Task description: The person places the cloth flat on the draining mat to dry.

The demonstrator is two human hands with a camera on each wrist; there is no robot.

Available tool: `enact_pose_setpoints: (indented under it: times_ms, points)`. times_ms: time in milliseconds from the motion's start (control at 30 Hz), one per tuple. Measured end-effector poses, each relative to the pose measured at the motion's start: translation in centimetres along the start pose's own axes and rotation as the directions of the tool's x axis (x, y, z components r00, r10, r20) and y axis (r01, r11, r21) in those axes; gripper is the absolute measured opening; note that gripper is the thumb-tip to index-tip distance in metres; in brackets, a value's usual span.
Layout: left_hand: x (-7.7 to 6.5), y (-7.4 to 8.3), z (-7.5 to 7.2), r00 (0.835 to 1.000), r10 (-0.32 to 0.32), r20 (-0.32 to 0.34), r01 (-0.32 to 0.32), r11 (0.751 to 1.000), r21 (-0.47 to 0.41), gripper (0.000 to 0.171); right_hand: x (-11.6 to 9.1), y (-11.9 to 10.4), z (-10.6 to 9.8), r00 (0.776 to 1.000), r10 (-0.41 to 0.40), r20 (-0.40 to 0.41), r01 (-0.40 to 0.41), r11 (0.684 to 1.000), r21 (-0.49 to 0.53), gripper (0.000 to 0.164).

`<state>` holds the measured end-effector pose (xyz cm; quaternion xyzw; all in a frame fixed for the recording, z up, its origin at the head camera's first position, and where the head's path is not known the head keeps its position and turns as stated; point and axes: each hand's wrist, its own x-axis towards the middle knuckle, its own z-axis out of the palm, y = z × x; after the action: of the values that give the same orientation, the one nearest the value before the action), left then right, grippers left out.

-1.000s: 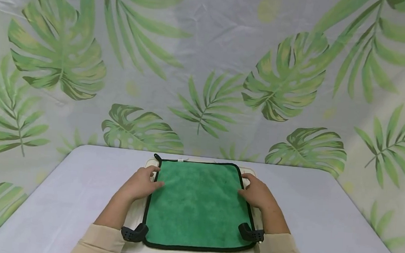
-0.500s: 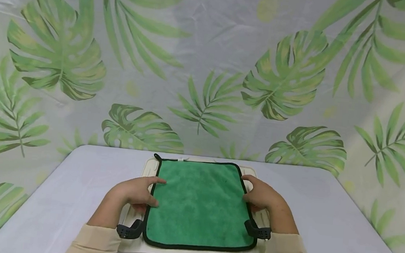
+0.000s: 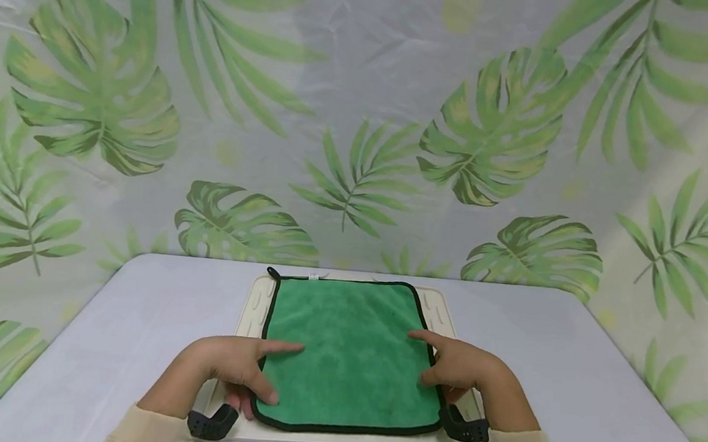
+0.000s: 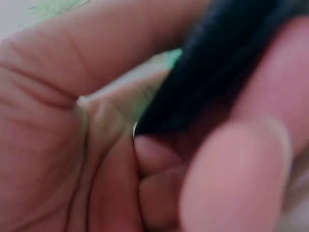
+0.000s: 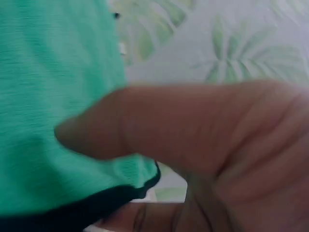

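A square green cloth [image 3: 344, 360] with black trim lies spread over a cream board [image 3: 252, 317]. My left hand [image 3: 224, 360] grips its left edge near the front corner, thumb on top, index finger stretched across the cloth and other fingers beneath. In the left wrist view the dark trim [image 4: 193, 87] runs between thumb and fingers. At the right edge, my right hand [image 3: 464, 366] holds the cloth between the thumb above and fingers tucked under. The right wrist view has the green fabric [image 5: 48, 96] and its black border [image 5: 96, 199] passing between the digits.
The board rests on a white-covered table [image 3: 567, 380], its grooved corners showing past the cloth. A small loop [image 3: 273, 272] sticks out at the cloth's far left corner, beside a white tag [image 3: 314, 276]. Behind hangs a leaf-print curtain [image 3: 364, 250].
Both hands have slid toward me along the cloth's sides, the left one farther, to near the front corner. The cloth lies almost as before.
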<state>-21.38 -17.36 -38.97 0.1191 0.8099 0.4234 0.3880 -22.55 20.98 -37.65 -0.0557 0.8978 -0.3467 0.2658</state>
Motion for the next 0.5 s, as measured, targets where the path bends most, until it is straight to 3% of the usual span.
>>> enact_pose_setpoints:
  times_ms: [300,400,500]
  points:
    - [-1.8,-1.7,0.1,0.985,0.141,0.098,-0.135,0.989,-0.063,0.068,-2.5,1.6,0.9,0.984,-0.116,0.134,0.109,0.992,0.062,0.084]
    - [-2.1,-1.7,0.1,0.988,0.132,0.082,-0.127,0.990,-0.066,0.068,-2.7,1.8,0.9,0.982,-0.134,0.136,0.128,0.990,0.054,0.085]
    - [-2.4,-1.5,0.2,0.996,0.080,0.036,-0.078,0.996,-0.053,0.070,-2.3,1.4,0.9,0.987,-0.144,0.078,0.148,0.988,-0.048,0.082]
